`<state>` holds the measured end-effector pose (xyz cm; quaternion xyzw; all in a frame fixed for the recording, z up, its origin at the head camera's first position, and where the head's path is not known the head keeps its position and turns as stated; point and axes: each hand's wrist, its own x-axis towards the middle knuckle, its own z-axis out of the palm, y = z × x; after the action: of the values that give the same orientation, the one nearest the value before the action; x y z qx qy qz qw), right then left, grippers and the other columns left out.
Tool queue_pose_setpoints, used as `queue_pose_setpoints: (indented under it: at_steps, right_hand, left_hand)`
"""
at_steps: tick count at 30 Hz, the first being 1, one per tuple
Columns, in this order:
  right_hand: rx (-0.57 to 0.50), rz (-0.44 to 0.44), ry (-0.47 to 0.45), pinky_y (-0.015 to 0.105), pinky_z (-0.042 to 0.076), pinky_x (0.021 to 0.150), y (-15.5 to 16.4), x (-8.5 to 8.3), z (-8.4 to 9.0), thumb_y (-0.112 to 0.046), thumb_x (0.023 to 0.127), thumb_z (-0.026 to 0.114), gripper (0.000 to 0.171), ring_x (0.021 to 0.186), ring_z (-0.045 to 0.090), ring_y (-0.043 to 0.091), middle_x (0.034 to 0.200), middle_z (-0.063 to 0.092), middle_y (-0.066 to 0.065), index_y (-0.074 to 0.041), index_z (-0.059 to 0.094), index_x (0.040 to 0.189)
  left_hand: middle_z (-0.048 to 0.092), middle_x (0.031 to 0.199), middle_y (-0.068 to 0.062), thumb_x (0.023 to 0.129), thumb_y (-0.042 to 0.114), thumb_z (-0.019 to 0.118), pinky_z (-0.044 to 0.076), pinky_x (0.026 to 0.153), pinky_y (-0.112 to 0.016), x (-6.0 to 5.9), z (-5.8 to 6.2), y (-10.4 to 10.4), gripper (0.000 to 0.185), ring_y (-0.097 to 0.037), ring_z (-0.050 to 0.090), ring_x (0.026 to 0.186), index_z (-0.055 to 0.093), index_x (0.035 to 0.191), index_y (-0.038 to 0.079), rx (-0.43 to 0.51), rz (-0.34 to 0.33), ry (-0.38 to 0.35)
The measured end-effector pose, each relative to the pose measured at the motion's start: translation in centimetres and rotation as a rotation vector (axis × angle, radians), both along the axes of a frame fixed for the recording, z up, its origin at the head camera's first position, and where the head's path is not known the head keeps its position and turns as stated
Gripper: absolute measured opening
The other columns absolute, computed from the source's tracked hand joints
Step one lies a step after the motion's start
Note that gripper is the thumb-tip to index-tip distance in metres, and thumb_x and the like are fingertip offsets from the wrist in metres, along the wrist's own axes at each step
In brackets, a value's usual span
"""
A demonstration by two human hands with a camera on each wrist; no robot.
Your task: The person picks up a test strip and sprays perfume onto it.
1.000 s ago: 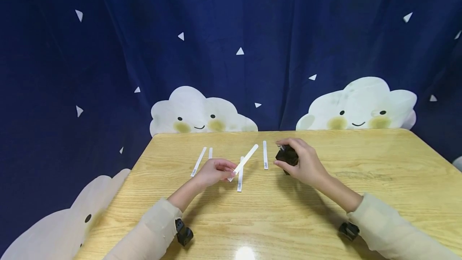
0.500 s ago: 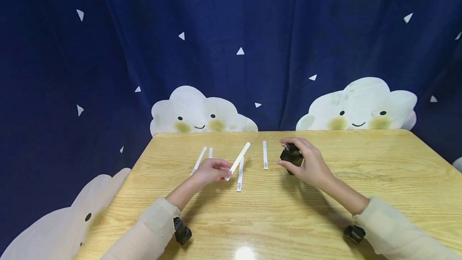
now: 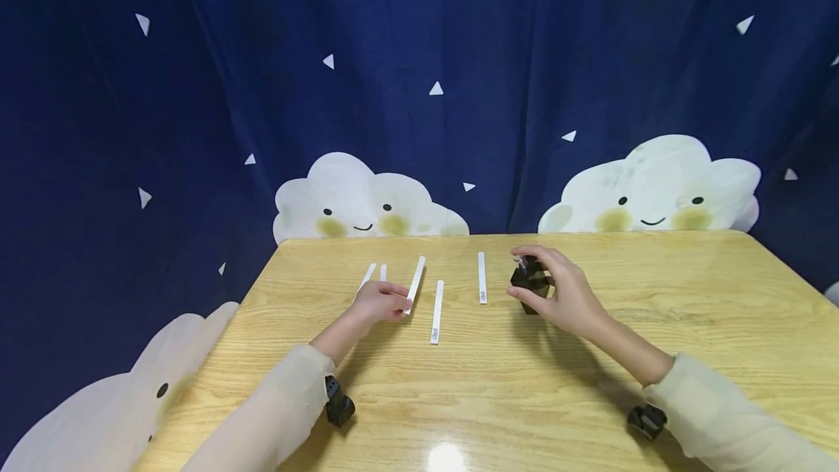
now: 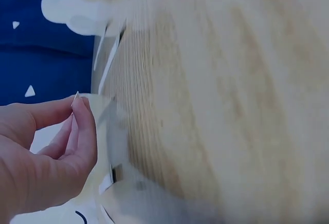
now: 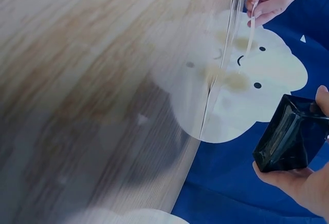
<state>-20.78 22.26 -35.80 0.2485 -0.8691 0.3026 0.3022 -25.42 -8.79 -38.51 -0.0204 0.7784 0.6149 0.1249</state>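
My left hand [image 3: 379, 302] pinches a white paper test strip [image 3: 416, 284] near its lower end, between thumb and fingers. The strip slants up and to the right, above the table. In the left wrist view, that strip [image 4: 76, 98] shows almost edge-on at the fingertips. My right hand [image 3: 569, 295] holds a dark glass perfume bottle [image 3: 536, 288] between thumb and fingers, with a shiny nozzle at its top. In the right wrist view, the faceted bottle [image 5: 290, 136] is off the table. Two strips lie between the hands: one nearer strip [image 3: 436, 314] and one farther strip [image 3: 482, 279].
Left of my left hand lie two more strips, a slanted strip [image 3: 365, 274] and a short visible piece of another strip [image 3: 383, 272], both partly hidden by the hand. A wooden table [image 3: 498, 392] carries them. Behind its far edge hangs a blue curtain [image 3: 393, 115] with clouds.
My left hand has moved the pinched strip leftward, off the strip lying beneath it, and turned it more upright. The right hand with the bottle has shifted slightly right.
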Motion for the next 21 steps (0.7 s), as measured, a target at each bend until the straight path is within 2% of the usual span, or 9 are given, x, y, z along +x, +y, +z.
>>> queue_pose_setpoints:
  at_steps: [4, 9, 14, 18, 21]
  right_hand:
    - [0.009, 0.004, -0.001, 0.039, 0.059, 0.069, 0.1, 0.1, 0.1, -0.017, 0.071, 0.085, 0.057, 0.105, 0.062, 0.025, 0.117, 0.065, 0.008, -0.013, 0.06, 0.122]
    - [0.017, 0.007, 0.008, 0.039, 0.057, 0.07, 0.3, 0.0, 0.0, -0.016, 0.071, 0.084, 0.057, 0.106, 0.062, 0.025, 0.117, 0.066, 0.008, -0.013, 0.059, 0.123]
    - [0.015, 0.004, 0.013, 0.035, 0.057, 0.067, 0.5, -0.1, 0.0, -0.016, 0.071, 0.085, 0.058, 0.105, 0.061, 0.022, 0.117, 0.065, 0.007, -0.014, 0.06, 0.123]
    - [0.026, 0.007, 0.014, 0.035, 0.053, 0.071, 0.5, 0.1, -0.1, -0.018, 0.071, 0.085, 0.058, 0.105, 0.06, 0.019, 0.117, 0.066, 0.006, -0.014, 0.06, 0.123]
    - [0.034, 0.006, 0.013, 0.035, 0.052, 0.074, 0.7, 0.3, 0.1, -0.019, 0.071, 0.085, 0.058, 0.106, 0.06, 0.017, 0.118, 0.066, 0.005, -0.014, 0.06, 0.124]
  left_hand:
    - [0.063, 0.071, -0.002, 0.083, -0.004, 0.066, 0.057, 0.062, -0.018, -1.0, -0.1, 0.3, 0.026, -0.006, 0.058, 0.057, 0.064, 0.108, -0.012, -0.022, 0.047, -0.012]
    - [0.068, 0.08, -0.008, 0.083, -0.003, 0.067, 0.058, 0.063, -0.018, -2.1, -0.2, 0.7, 0.026, -0.005, 0.06, 0.057, 0.065, 0.108, -0.01, -0.055, 0.089, -0.011]
    - [0.067, 0.081, -0.009, 0.083, -0.003, 0.068, 0.058, 0.062, -0.018, -3.1, -0.3, 1.2, 0.023, -0.005, 0.06, 0.057, 0.065, 0.105, -0.01, -0.039, 0.146, -0.002]
    - [0.065, 0.081, -0.008, 0.084, -0.002, 0.068, 0.059, 0.064, -0.019, -3.3, -0.2, 1.3, 0.021, -0.006, 0.061, 0.058, 0.065, 0.104, -0.009, -0.055, 0.16, -0.024]
    - [0.069, 0.089, -0.014, 0.085, 0.0, 0.068, 0.061, 0.069, -0.023, -3.2, -0.1, 1.3, 0.021, -0.008, 0.064, 0.063, 0.065, 0.104, -0.009, -0.092, 0.143, -0.017]
